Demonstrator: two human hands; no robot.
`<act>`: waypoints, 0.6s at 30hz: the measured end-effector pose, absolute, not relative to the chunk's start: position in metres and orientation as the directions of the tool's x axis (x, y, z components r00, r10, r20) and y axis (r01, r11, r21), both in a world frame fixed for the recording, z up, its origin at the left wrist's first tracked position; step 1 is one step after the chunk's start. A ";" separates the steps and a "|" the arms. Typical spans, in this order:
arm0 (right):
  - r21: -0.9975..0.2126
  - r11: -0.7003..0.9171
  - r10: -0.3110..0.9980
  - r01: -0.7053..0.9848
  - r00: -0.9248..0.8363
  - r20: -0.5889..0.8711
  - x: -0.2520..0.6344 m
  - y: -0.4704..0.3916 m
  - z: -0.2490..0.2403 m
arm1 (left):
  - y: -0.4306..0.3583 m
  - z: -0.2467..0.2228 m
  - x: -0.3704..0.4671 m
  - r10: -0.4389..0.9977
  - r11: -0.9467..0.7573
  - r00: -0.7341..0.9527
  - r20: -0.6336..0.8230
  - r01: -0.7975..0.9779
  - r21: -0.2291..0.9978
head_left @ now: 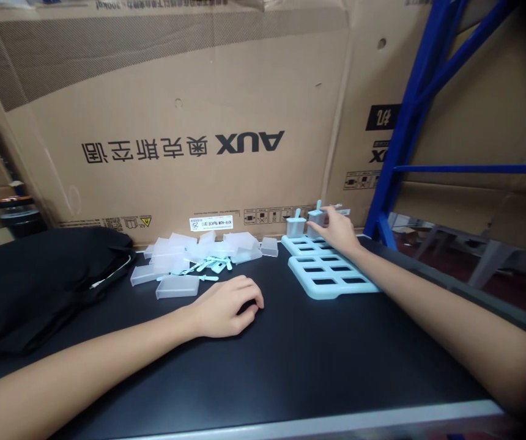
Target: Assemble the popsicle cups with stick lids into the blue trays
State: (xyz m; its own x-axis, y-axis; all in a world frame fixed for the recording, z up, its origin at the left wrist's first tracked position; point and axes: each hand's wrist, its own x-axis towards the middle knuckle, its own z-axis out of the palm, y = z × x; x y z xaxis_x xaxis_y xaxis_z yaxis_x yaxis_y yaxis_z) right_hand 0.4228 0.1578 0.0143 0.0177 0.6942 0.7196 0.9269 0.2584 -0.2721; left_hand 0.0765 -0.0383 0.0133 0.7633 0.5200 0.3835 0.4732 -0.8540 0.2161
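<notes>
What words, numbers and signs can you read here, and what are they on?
"AUX 奥克斯空调": upside down, on the big cardboard box.
"300kg!": upside down, near the box's top.
"机": upside down, in the black block at right; below it, another "AUX" partly hidden by the blue post.
"KFR-46W" and "25": upside down, on the white label; its other print is too small.
Yellow triangle sign: its mark is unclear.
Other small print: too blurred.
</notes>
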 end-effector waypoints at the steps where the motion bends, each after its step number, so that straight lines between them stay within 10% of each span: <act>1: -0.268 0.241 0.698 0.933 0.025 0.715 0.422 0.159 0.014 | -0.038 0.013 0.076 0.520 -0.854 0.763 0.383 0.474 0.214; 18: -0.027 0.005 0.899 1.000 0.008 0.438 0.400 0.150 0.017 | -0.041 0.016 0.077 0.535 -0.844 0.774 0.340 0.508 0.173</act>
State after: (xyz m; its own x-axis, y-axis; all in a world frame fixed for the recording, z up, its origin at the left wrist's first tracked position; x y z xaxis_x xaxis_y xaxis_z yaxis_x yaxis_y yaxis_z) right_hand 0.4002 0.1497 0.0167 0.0077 0.8992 0.4375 0.9996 0.0048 -0.0274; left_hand 0.0773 -0.0406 0.0160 0.7736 0.5348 0.3399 0.5077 -0.8441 0.1727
